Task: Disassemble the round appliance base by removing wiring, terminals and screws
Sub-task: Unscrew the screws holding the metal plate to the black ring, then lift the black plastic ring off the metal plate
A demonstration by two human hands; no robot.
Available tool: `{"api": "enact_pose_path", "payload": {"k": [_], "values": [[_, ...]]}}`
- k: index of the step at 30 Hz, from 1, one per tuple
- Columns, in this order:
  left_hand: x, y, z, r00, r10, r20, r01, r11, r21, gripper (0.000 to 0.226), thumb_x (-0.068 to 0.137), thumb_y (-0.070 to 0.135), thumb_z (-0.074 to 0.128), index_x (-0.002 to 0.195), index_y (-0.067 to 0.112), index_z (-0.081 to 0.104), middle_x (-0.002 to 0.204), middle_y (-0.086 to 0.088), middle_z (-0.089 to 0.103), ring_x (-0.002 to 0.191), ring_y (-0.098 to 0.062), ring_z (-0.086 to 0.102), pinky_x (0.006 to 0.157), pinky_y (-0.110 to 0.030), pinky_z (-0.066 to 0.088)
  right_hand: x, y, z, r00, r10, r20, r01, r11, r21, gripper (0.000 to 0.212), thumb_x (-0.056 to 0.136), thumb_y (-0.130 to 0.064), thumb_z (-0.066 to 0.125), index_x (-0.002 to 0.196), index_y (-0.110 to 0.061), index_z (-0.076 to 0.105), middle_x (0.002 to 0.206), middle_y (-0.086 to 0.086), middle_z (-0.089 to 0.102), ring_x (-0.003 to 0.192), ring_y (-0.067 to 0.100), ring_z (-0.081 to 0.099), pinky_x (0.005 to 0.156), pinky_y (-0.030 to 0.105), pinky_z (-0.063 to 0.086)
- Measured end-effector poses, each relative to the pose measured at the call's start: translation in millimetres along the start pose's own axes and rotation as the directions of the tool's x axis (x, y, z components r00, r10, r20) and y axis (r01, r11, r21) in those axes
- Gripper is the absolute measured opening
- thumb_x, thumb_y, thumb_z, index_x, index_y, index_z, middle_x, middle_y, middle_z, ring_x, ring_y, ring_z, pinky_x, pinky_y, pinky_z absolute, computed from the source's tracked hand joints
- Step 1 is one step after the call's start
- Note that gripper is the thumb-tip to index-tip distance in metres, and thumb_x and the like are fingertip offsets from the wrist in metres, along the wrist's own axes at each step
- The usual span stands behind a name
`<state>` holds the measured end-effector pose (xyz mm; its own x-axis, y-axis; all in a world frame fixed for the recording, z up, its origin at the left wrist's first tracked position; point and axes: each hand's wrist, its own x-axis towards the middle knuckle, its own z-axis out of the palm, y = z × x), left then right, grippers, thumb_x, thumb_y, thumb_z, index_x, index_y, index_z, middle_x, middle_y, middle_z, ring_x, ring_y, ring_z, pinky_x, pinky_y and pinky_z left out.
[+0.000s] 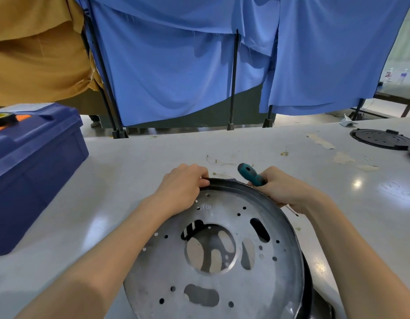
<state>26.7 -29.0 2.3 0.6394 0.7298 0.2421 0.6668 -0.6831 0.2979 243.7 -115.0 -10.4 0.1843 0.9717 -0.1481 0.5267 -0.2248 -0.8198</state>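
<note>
Metal base [234, 286] gripped at its far rim.
Our left hand [183, 183] grips the rim; our right hand [284, 187] holds a screwdriver [250, 173], perhaps a wire [292, 210] too.

silver perforated base [224, 247], teal screwdriver handle [249, 174], blue curtain [176, 65], navy toolbox [36, 157]

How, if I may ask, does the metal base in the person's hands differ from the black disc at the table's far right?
The round appliance base is bare silver metal; the black disc is dark. The base has a large central opening and slots; the disc shows only small holes. The left hand and the right hand, which holds a screwdriver, grip the base's rim; the disc lies untouched. Both are round.
</note>
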Motion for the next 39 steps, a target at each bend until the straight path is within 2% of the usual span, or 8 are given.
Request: {"api": "enact_pose_path", "payload": {"k": [6, 9, 12, 16, 23, 29, 34, 39], "values": [[7.8, -14.4, -7.3, 0.989, -0.072, -0.128, 0.073, 0.997, 0.003, 0.018, 0.094, 0.008, 0.050, 0.089, 0.021, 0.060, 0.076, 0.009, 0.047, 0.078, -0.020, 0.043, 0.058, -0.030, 0.028, -5.2, -11.0, 1.9, 0.999, -0.022, -0.043, 0.030, 0.980, 0.197, 0.049, 0.083, -0.057, 0.063, 0.084, -0.010, 0.051, 0.071, 0.013, 0.046, 0.065, 0.026, 0.041, 0.061, 0.035, 0.035], [9.0, -21.7, -9.6, 0.984, -0.091, -0.156, 0.092, 0.996, -0.001, 0.015, 0.095, 0.010, 0.050, 0.093, 0.019, 0.062, 0.072, 0.011, 0.045, 0.078, -0.021, 0.043, 0.063, -0.031, 0.032, -11.7, -16.1, -3.2, 1.000, -0.026, -0.008, 0.028, 0.955, 0.295, 0.059, 0.072, -0.067, 0.059, 0.077, -0.010, 0.048, 0.055, 0.005, 0.039, 0.043, 0.016, 0.030, 0.044, 0.021, 0.028], [8.8, -30.2, -11.8, 0.975, -0.139, -0.171, 0.140, 0.990, -0.004, 0.016, 0.095, 0.009, 0.049, 0.098, 0.015, 0.063, 0.085, 0.004, 0.051, 0.081, -0.022, 0.045, 0.069, -0.031, 0.036, -15.7, -18.4, -10.1, 0.998, -0.044, 0.053, 0.022, 0.933, 0.360, 0.078, 0.068, -0.069, 0.058, 0.092, 0.006, 0.060, 0.049, 0.001, 0.046, 0.034, 0.007, 0.020, 0.034, 0.016, 0.021], [5.9, -44.1, -14.8, 0.959, -0.214, -0.186, 0.215, 0.976, -0.015, 0.017, 0.094, 0.004, 0.048, 0.098, 0.012, 0.063, 0.100, -0.004, 0.063, 0.092, -0.030, 0.054, 0.072, -0.032, 0.038, -18.5, -24.4, -8.9, 0.993, -0.039, 0.108, 0.009, 0.964, 0.265, 0.040, 0.068, -0.058, 0.073, 0.057, -0.020, 0.068, 0.046, -0.006, 0.047, 0.035, 0.008, 0.023, 0.033, 0.016, 0.021], [-5.1, -74.0, -23.0, 0.899, -0.396, -0.185, 0.396, 0.917, -0.039, 0.013, 0.095, 0.006, 0.045, 0.094, 0.006, 0.058, 0.099, -0.013, 0.059, 0.091, -0.034, 0.053, 0.075, -0.038, 0.044, -9.4, -25.5, -7.0, 0.999, -0.035, 0.002, 0.032, 0.940, 0.340, 0.046, 0.070, -0.058, 0.070, 0.069, -0.012, 0.075, 0.052, -0.001, 0.060, 0.037, 0.011, 0.018, 0.036, 0.016, 0.018], [-25.7, -108.2, -31.6, 0.745, -0.619, -0.248, 0.630, 0.775, -0.040, 0.012, 0.091, 0.001, 0.050, 0.098, -0.006, 0.058, 0.099, -0.027, 0.061, 0.098, -0.045, 0.056, 0.066, -0.038, 0.039, 0.3, -12.5, 9.8, 0.954, -0.030, -0.300, 0.026, 0.999, -0.018, 0.043, 0.066, -0.043, 0.085, 0.073, -0.004, 0.069, 0.040, -0.006, 0.038, 0.033, 0.008, 0.029, 0.037, 0.017, 0.027], [-48.4, -126.6, -31.9, 0.493, -0.824, -0.279, 0.812, 0.551, -0.193, 0.029, 0.086, -0.001, 0.057, 0.113, -0.010, 0.051, 0.117, -0.033, 0.053, 0.108, -0.047, 0.051, 0.086, -0.048, 0.044, 2.9, -9.8, 22.5, 0.983, -0.123, -0.138, 0.103, 0.984, -0.144, 0.050, 0.049, -0.061, 0.083, 0.066, -0.015, 0.074, 0.042, -0.011, 0.047, 0.039, 0.004, 0.045, 0.047, 0.017, 0.034], [-63.4, -145.1, -26.0, 0.342, -0.917, -0.208, 0.860, 0.394, -0.323, 0.030, 0.082, -0.010, 0.057, 0.111, -0.014, 0.052, 0.113, -0.034, 0.056, 0.107, -0.047, 0.053, 0.078, -0.045, 0.045, 6.7, -7.4, 31.0, 0.984, -0.175, -0.027, 0.159, 0.941, -0.297, 0.045, 0.048, -0.055, 0.090, 0.071, -0.019, 0.074, 0.057, -0.002, 0.048, 0.054, 0.013, 0.040, 0.048, 0.015, 0.029]]}}
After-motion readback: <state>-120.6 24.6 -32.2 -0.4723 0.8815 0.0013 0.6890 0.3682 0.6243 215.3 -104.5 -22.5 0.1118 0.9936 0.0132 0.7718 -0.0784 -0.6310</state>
